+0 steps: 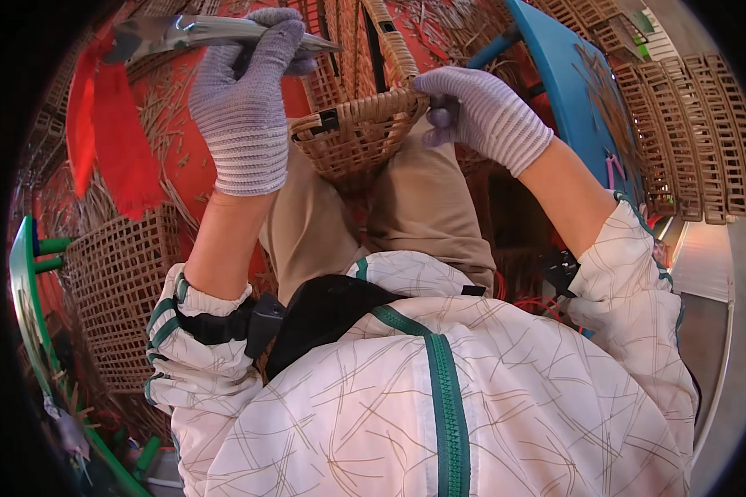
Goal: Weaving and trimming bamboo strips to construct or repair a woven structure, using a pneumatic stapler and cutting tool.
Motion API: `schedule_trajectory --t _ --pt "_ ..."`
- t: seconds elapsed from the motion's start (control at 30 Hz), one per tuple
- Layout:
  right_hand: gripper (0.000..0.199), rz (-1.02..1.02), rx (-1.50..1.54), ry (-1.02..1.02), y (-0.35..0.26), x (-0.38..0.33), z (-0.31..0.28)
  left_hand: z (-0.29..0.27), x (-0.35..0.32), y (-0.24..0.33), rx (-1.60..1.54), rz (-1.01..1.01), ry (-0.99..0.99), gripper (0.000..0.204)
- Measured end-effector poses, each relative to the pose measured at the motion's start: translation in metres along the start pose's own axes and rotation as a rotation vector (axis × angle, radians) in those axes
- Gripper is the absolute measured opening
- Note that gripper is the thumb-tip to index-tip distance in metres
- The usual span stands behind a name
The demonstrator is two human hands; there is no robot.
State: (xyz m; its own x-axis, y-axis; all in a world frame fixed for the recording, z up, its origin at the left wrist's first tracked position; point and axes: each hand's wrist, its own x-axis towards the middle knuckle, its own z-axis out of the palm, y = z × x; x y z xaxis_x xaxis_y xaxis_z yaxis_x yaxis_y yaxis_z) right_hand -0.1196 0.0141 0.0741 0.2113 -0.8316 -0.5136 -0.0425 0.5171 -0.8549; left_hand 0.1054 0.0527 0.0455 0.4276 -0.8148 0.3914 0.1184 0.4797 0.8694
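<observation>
A brown woven basket [358,137] rests tilted between my knees, with its thick braided rim upward and dark patches on the rim. My right hand [485,112], in a pale lilac knit glove, is closed on a corner of that rim. In my gloved left hand [253,99] is a long, shiny metal tool [178,35] that tapers to a point. The hand is closed around it above the left side of the basket, with the point toward the basket's inside. My fingers hide part of the tool, so its exact kind cannot be made out.
Red cloth strips [112,137] hang at the left, near a woven lattice panel [124,302] and a green-framed seat [37,306]. Cut strips litter the red floor covering [170,145]. At right stand a blue stool [568,74] and stacked woven panels [696,137].
</observation>
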Motion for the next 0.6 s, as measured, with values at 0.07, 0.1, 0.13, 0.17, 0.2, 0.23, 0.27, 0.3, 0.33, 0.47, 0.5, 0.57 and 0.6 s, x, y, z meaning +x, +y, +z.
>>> schedule_trajectory --t 0.07,0.1,0.13,0.17,0.2,0.23,0.27,0.3,0.33,0.47,0.5,0.57,0.6 --pt "0.013 -0.045 -0.060 0.021 -0.004 0.005 0.001 0.001 -0.001 -0.002 -0.004 -0.011 0.009 0.023" --pt "0.015 -0.036 -0.239 0.054 -0.007 0.010 -0.001 0.005 -0.002 -0.002 -0.010 -0.047 0.018 0.023" --pt "0.017 -0.030 -0.421 0.079 -0.012 0.014 0.000 0.007 -0.001 -0.001 -0.012 -0.078 0.034 0.022" --pt "0.017 -0.041 -0.421 0.077 -0.018 0.011 -0.003 0.011 0.000 0.000 -0.011 -0.067 0.034 0.022" --pt "0.021 -0.240 -0.663 0.043 -0.027 0.005 -0.010 0.015 0.002 0.003 0.063 -0.074 0.001 0.021" --pt "0.025 -0.446 -0.897 -0.014 -0.034 0.002 -0.013 0.015 0.004 0.005 0.157 -0.080 -0.017 0.020" --pt "0.030 -0.599 -0.813 0.022 -0.050 -0.020 -0.004 0.018 0.005 0.013 0.145 -0.072 -0.038 0.017" --pt "0.029 -0.821 -0.659 0.060 -0.062 -0.046 0.007 0.018 0.006 0.016 0.151 -0.064 -0.028 0.017" --pt "0.024 -0.984 -0.783 0.233 -0.073 -0.064 0.009 0.023 0.012 0.019 0.414 0.169 -0.144 0.016" --pt "0.034 -1.847 -1.347 0.173 -0.108 -0.131 0.021 0.046 0.027 0.011 1.016 0.374 -0.460 0.022" --pt "0.027 -2.012 -1.817 0.020 -0.118 -0.140 0.020 0.052 0.027 0.015 1.292 0.420 -0.599 0.022" --pt "0.028 -1.991 -1.827 0.143 -0.102 -0.122 0.018 0.064 0.016 0.020 1.301 0.642 -0.546 0.023" --pt "0.030 -1.919 -1.850 0.278 -0.085 -0.107 0.007 0.078 0.005 0.027 1.159 0.623 -0.536 0.021"
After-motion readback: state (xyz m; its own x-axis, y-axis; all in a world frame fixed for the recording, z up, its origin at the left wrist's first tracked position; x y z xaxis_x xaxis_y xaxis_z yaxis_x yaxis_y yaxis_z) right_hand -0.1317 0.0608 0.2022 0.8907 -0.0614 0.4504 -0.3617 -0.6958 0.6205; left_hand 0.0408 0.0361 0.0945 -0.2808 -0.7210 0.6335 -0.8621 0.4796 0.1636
